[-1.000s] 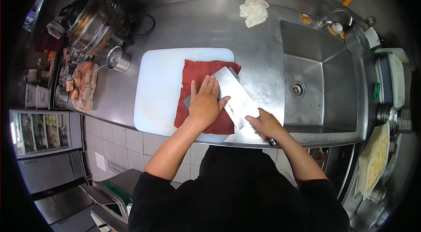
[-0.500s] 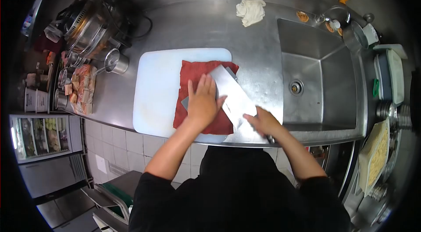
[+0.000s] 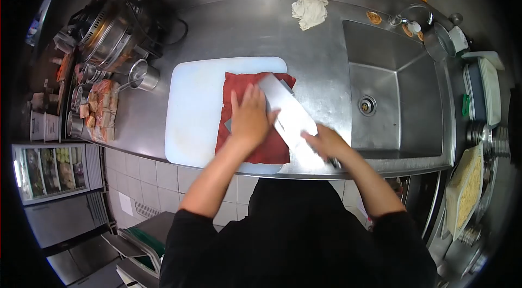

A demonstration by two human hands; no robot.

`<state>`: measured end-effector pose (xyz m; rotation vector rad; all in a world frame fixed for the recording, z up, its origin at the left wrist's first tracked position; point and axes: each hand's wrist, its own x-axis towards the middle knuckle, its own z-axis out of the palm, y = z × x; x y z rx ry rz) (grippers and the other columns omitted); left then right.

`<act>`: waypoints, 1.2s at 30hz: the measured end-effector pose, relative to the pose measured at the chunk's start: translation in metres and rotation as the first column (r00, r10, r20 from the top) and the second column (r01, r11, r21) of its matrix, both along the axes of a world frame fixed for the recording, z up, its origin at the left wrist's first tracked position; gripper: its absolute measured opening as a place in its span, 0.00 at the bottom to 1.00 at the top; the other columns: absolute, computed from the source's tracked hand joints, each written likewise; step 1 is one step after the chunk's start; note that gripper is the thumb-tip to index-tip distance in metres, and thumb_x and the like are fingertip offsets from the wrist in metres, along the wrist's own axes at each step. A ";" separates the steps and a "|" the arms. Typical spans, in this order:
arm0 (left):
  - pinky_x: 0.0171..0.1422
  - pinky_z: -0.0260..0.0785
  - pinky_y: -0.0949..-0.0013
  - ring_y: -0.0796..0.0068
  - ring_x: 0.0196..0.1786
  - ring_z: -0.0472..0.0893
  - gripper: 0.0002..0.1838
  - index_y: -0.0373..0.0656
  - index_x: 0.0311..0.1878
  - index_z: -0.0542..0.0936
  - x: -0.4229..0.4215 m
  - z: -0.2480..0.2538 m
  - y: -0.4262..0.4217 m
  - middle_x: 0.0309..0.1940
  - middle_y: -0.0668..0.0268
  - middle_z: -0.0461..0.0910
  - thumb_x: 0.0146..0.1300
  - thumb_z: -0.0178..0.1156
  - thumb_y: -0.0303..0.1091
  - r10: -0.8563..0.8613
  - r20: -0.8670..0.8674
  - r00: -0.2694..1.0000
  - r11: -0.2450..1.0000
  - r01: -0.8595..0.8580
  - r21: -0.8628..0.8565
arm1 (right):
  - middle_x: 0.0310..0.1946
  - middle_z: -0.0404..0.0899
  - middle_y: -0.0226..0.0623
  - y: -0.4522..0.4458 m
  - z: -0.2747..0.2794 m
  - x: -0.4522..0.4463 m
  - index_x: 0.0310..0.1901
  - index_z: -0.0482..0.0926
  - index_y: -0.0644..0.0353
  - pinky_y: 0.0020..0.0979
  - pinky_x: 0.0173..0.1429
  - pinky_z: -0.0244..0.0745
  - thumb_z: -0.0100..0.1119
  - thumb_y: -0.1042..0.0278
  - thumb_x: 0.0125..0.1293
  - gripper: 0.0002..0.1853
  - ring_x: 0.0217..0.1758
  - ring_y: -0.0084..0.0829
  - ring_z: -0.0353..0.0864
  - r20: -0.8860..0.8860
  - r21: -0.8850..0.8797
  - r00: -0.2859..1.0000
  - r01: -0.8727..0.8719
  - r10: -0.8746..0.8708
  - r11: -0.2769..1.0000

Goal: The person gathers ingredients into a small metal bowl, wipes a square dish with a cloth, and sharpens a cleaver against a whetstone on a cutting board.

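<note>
Counter point(image 3: 239, 29): dully shining steel.
Board point(image 3: 193, 111): smooth white rectangle, rounded corners, flat on the counter.
Cloth point(image 3: 272, 149): soft red fabric, uneven edges, spread over the board's right part.
Slab point(image 3: 286, 86): grey, straight-edged, mostly covered, slanting across the cloth.
Cleaver point(image 3: 292, 119): broad, flat, shiny metal blade, tilted across slab and cloth.
Right hand point(image 3: 328, 144): fingers curled round the cleaver's handle.
Left hand point(image 3: 251, 122): palm down, fingers spread, slightly blurred, at the blade's left side.
</note>
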<state>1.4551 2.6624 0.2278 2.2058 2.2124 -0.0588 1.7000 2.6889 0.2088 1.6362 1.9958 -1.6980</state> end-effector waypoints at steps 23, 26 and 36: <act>0.82 0.42 0.38 0.58 0.82 0.57 0.38 0.37 0.73 0.67 -0.034 -0.002 0.074 0.77 0.55 0.63 0.75 0.47 0.60 0.057 0.090 0.994 0.998 -0.056 -0.016 | 0.20 0.79 0.40 0.060 0.000 -0.038 0.46 0.78 0.66 0.37 0.23 0.75 0.60 0.38 0.69 0.30 0.15 0.32 0.77 -0.145 0.078 0.989 0.042 -0.031 0.996; 0.83 0.40 0.38 0.58 0.82 0.57 0.41 0.34 0.75 0.65 0.006 0.004 -0.015 0.77 0.55 0.63 0.72 0.52 0.59 -0.041 0.024 0.999 0.998 0.042 -0.050 | 0.34 0.86 0.44 -0.016 0.008 0.008 0.64 0.76 0.61 0.38 0.41 0.81 0.59 0.44 0.70 0.31 0.27 0.36 0.85 -0.038 -0.054 0.999 -0.002 -0.001 0.999; 0.82 0.43 0.38 0.58 0.81 0.57 0.38 0.38 0.75 0.66 -0.047 0.000 0.104 0.78 0.56 0.63 0.75 0.47 0.59 0.069 0.100 0.993 0.998 -0.068 -0.008 | 0.14 0.72 0.33 0.081 -0.007 -0.055 0.42 0.75 0.65 0.34 0.18 0.69 0.61 0.40 0.70 0.28 0.11 0.28 0.72 -0.240 0.041 0.966 0.111 -0.098 0.993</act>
